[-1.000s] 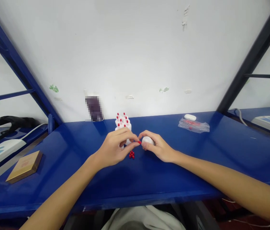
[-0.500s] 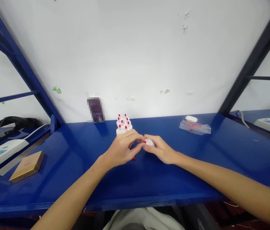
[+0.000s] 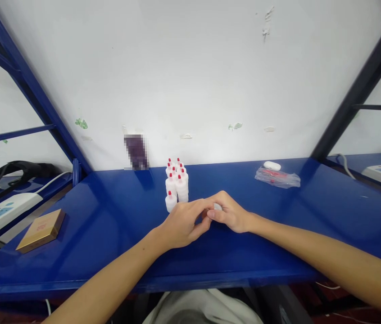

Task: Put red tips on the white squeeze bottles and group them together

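In my right hand [image 3: 229,212], fingers wrap a small white plastic bottle [image 3: 217,207], of which only a bit shows. My left hand [image 3: 188,220] meets it at the bottle's tip, thumb and fingers bent into a pinch. The red cap between those fingertips is now covered by the hands. Just beyond my left hand, several white bottles with red pointed caps [image 3: 177,182] stand upright in two close rows. The nearest bottle [image 3: 170,203] is partly behind my left knuckles.
A clear plastic bag with red pieces [image 3: 278,177] lies at the back right, beside a white rounded case [image 3: 272,166]. To the left sits a gold box [image 3: 42,230]. A blurred dark object [image 3: 137,152] leans on the wall. Power strips flank the blue table [image 3: 109,234].
Both hands have come a little nearer and shifted slightly right, uncovering more of the standing bottles. The red cap at the fingertips and a loose red one on the table are now hidden.
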`<state>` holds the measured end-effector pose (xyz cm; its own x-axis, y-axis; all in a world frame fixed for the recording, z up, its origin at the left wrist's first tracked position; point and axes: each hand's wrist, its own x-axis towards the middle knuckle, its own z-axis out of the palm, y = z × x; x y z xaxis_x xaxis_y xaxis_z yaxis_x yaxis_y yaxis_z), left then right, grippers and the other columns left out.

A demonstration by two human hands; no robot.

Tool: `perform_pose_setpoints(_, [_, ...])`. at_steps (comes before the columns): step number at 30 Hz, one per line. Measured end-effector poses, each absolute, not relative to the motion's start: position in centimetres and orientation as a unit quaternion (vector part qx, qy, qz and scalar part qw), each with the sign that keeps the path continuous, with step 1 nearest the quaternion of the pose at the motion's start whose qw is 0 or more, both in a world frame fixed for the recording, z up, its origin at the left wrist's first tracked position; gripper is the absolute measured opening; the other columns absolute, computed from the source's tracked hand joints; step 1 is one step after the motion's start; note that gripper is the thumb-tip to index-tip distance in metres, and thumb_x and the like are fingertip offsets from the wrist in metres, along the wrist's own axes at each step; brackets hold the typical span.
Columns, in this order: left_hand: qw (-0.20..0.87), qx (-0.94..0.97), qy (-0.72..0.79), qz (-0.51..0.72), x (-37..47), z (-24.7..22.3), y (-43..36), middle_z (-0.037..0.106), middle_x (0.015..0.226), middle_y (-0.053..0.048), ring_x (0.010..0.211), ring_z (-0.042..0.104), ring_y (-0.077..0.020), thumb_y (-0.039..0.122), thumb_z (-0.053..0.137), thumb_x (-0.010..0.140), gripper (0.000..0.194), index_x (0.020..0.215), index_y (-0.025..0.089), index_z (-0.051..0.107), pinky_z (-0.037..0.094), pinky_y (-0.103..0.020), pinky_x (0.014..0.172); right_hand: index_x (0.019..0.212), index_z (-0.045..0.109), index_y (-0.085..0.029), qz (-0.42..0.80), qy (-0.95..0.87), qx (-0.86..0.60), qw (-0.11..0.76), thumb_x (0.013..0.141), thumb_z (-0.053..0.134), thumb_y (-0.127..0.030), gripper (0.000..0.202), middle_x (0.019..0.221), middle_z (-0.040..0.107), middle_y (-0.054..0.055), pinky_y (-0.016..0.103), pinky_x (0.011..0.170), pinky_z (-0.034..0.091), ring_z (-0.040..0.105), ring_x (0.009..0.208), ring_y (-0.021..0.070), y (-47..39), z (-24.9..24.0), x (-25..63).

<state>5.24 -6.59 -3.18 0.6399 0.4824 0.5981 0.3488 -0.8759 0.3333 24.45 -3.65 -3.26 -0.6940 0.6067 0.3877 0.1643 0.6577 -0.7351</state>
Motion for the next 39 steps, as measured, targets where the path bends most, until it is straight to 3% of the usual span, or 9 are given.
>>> perform_pose_setpoints(6, [0.022, 0.906, 0.209, 0.366, 5.1, -3.3, -6.4, 0.063, 0.076, 0.0, 0.059, 0.055, -0.0101, 0.017, 0.044, 0.097, 0.014, 0.108, 0.018, 0.054, 0.039, -0.023, 0.056, 0.062, 0.056, -0.015, 0.333, -0.852, -0.233, 0.33, 0.088, 0.04, -0.062, 0.056, 0.058, 0.043, -0.002, 0.025, 0.053, 0.03, 0.035, 0.055, 0.0106, -3.7, -3.5, 24.5])
perform_pose_setpoints(13, [0.011, 0.907, 0.19, 0.377, 5.2, -3.6, -6.3, 0.064, 0.077, 0.0, 0.06, 0.057, -0.0102, 0.016, 0.045, 0.097, 0.016, 0.111, 0.018, 0.053, 0.041, -0.022, 0.056, 0.059, 0.043, -0.017, 0.314, -0.85, -0.228, 0.356, 0.088, 0.043, -0.062, 0.053, 0.056, 0.036, -0.004, 0.024, 0.052, 0.026, 0.031, 0.053, 0.0091, -3.6, -3.7, 24.2])
perform_pose_setpoints(21, [-0.13, 0.785, 0.276, 0.539, 0.3, -2.0, -4.1, 0.047, 0.059, 0.005, 0.046, 0.041, -0.0082, 0.022, 0.044, 0.092, 0.009, 0.091, 0.018, 0.052, 0.034, -0.022, 0.048, 0.063, 0.051, -0.017, 0.369, -0.807, -0.263, 0.378, 0.089, 0.053, -0.055, 0.046, 0.057, 0.044, -0.004, 0.024, 0.052, 0.029, 0.036, 0.054, 0.0095, -3.2, -3.8, 24.2])
perform_pose_setpoints(23, [-0.141, 0.798, 0.299, 0.504, -1.5, -1.3, -3.2, 0.038, 0.055, 0.008, 0.045, 0.036, -0.0073, 0.02, 0.05, 0.089, 0.005, 0.084, 0.018, 0.05, 0.032, -0.021, 0.048, 0.064, 0.051, -0.017, 0.371, -0.781, -0.296, 0.406, 0.084, 0.062, -0.051, 0.042, 0.058, 0.045, -0.004, 0.023, 0.052, 0.03, 0.037, 0.055, 0.0092, -3.2, -3.7, 24.1])
perform_pose_setpoints(28, [-0.134, 0.838, 0.344, 0.401, -3.2, -0.8, -2.1, 0.042, 0.062, 0.006, 0.051, 0.039, -0.0081, 0.023, 0.054, 0.088, 0.01, 0.081, 0.018, 0.05, 0.033, -0.022, 0.054, 0.061, 0.045, -0.018, 0.365, -0.733, -0.338, 0.464, 0.07, 0.077, -0.041, 0.041, 0.056, 0.042, -0.006, 0.023, 0.048, 0.026, 0.034, 0.051, 0.0078, -3.3, -3.7, 24.1])
perform_pose_setpoints(34, [-0.109, 0.858, 0.396, 0.309, -2.8, -1.1, -1.8, 0.047, 0.063, 0.006, 0.054, 0.044, -0.0096, 0.03, 0.051, 0.092, 0.014, 0.091, 0.018, 0.056, 0.035, -0.023, 0.057, 0.067, 0.052, -0.018, 0.44, -0.7, -0.256, 0.501, 0.083, 0.053, -0.047, 0.033, 0.056, 0.05, -0.001, 0.026, 0.049, 0.033, 0.044, 0.05, 0.0126, -2.9, -4.6, 24.5])
perform_pose_setpoints(39, [-0.136, 0.836, 0.369, 0.383, -2.1, -0.9, -2.9, 0.052, 0.067, 0.003, 0.058, 0.05, -0.0111, 0.028, 0.054, 0.089, 0.019, 0.102, 0.016, 0.057, 0.039, -0.024, 0.059, 0.071, 0.055, -0.018, 0.454, -0.698, -0.286, 0.475, 0.091, 0.044, -0.04, 0.033, 0.062, 0.057, 0.001, 0.027, 0.055, 0.037, 0.05, 0.056, 0.0139, -2.5, -4.2, 24.2])
